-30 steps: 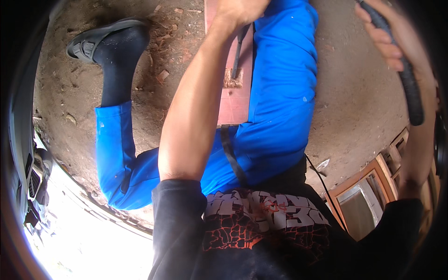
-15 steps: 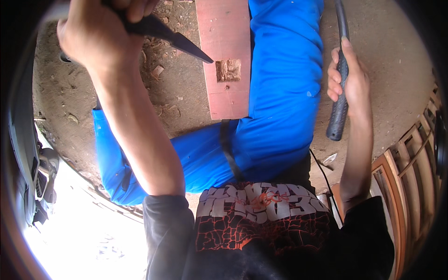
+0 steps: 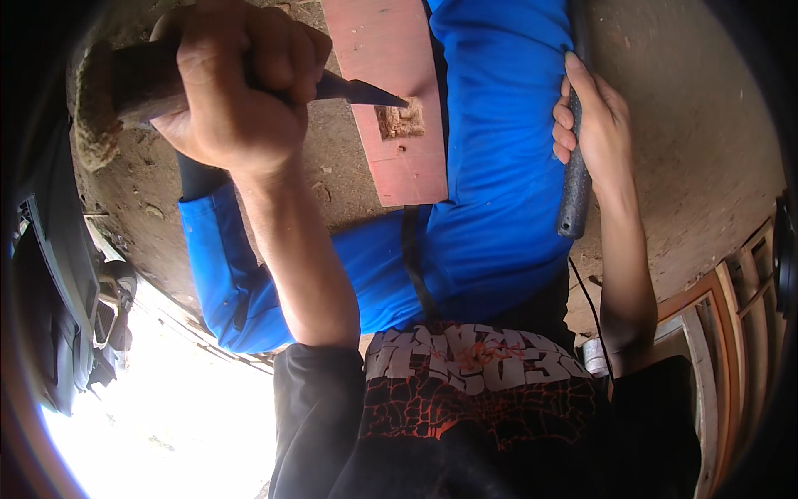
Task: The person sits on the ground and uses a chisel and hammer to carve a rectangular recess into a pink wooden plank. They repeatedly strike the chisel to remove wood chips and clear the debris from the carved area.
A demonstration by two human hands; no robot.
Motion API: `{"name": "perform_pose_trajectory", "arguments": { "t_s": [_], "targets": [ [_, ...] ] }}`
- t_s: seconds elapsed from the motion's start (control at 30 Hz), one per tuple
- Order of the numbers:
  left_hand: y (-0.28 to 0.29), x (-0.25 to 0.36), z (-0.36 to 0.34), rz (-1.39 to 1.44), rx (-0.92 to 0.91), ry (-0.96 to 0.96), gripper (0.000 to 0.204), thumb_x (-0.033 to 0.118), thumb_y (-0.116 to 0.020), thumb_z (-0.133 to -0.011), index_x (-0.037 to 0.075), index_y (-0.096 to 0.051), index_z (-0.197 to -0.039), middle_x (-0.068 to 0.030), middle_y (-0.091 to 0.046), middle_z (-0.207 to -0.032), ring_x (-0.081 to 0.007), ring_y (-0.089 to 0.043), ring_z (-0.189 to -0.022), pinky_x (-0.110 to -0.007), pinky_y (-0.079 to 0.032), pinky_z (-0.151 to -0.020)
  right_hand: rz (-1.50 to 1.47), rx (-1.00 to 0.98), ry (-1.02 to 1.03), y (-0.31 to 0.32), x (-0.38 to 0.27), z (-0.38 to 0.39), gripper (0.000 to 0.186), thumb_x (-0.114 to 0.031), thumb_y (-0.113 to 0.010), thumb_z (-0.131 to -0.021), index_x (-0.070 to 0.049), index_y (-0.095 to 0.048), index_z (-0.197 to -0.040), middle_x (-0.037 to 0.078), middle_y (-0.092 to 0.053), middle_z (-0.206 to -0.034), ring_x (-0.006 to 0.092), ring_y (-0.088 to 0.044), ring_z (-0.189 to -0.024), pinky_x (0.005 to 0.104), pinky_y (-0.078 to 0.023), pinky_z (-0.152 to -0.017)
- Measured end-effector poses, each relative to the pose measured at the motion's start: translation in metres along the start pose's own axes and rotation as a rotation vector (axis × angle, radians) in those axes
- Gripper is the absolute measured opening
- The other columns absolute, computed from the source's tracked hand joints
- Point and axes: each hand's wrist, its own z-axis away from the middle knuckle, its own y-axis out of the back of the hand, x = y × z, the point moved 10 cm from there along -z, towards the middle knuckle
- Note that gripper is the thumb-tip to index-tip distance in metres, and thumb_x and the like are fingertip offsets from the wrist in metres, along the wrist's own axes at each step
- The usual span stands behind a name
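Observation:
My left hand is closed round a chisel, whose thick handle end is worn and frayed. The blade points right, its tip over the far edge of a square recess cut in a reddish wooden board. Whether the tip touches the wood I cannot tell. My right hand grips a long black textured handle beside my right leg; the far end of that tool is out of view.
My blue-trousered leg lies along the board's right side, the other bends to the left. Brown ground surrounds them. Slatted wooden frames stand at right, a dark machine at left. A thin black cable hangs near my right forearm.
My left hand has come right and lower in view, bringing the chisel tip from the recess's left side to over its far edge. My right hand and its handle have shifted left, against the leg.

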Motion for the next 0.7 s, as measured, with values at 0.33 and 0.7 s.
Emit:
{"name": "perform_pose_trajectory", "arguments": {
  "t_s": [0.33, 0.7],
  "targets": [
    [-0.018, 0.001, 0.007, -0.005, -0.121, -0.122, 0.012, 0.013, -0.055, -0.092, 0.002, -0.052, -0.089, -0.0116, -0.052, -0.056, -0.0210, -0.049, -0.041, -0.037, -0.044, -0.040, -0.032, 0.004, -0.014, 0.002, 0.001, -0.007, 0.040, -0.043, -0.060, -0.099, -0.008, -0.053, -0.082, -0.001, -0.045, -0.055, 0.0067, -0.043, -0.039, 0.0255, -0.036, -0.033],
    [-0.039, 0.020, 0.022, -0.277, 0.104, -0.376, 0.020, 0.008, -0.051, -0.098, -0.003, -0.053, -0.081, -0.0077, -0.046, -0.050, -0.0134, -0.043, -0.036, -0.028, -0.037, -0.033, 0.036, -0.048, -0.025, 0.002, -0.006, -0.002, 0.044, -0.044, -0.059, -0.099, -0.003, -0.052, -0.084, 0.001, -0.046, -0.057, 0.0101, -0.046, -0.041, 0.0284, -0.039, -0.036]
  ]
}}
